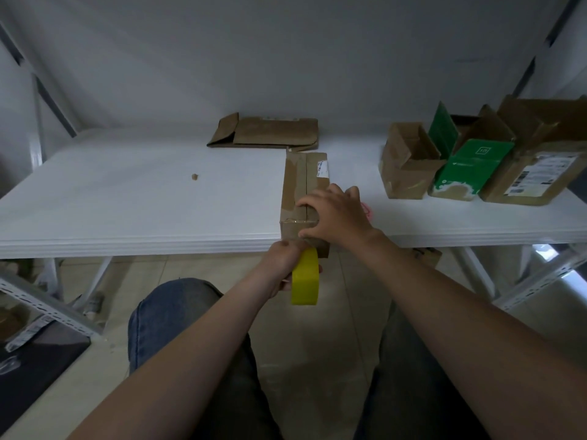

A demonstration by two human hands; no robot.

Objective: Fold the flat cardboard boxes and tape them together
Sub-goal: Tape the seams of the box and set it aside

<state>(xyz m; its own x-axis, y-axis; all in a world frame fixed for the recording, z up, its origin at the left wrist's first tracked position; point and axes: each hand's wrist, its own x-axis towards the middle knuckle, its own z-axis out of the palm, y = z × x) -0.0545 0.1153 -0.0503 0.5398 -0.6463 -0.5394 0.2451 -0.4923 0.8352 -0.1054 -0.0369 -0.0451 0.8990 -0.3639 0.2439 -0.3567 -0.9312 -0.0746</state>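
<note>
box (303, 182) lies lengthwise away from me. right hand (333, 214) grips its near end; left hand (281, 262), just below, grasps the tape roll (305, 281).

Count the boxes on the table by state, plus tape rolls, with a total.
Closed box at the table edge: 1
Flattened box at the back: 1
Open boxes at right: 3
Yellow tape roll: 1
Total: 6
</note>
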